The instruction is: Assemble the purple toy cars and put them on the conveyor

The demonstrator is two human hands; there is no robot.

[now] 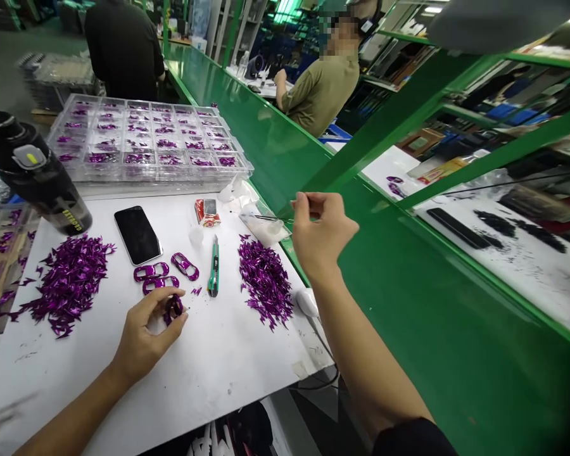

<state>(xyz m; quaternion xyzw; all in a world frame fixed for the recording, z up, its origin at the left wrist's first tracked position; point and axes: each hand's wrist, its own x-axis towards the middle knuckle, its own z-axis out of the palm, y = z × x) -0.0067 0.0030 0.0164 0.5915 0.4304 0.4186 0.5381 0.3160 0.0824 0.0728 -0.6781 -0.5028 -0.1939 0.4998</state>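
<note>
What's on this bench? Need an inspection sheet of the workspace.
Surface: white board on a green bench.
Job's things: two piles of purple metallic shreds, car-shaped purple frames, clear compartment tray.
Clutter: black phone, black bottle, green utility knife.
Hands: left hand pinches a purple metallic piece; right hand pinches fine tweezers.
Cables: thin black cable at the board's near edge.
Surroundings: two co-workers, shelving.
</note>
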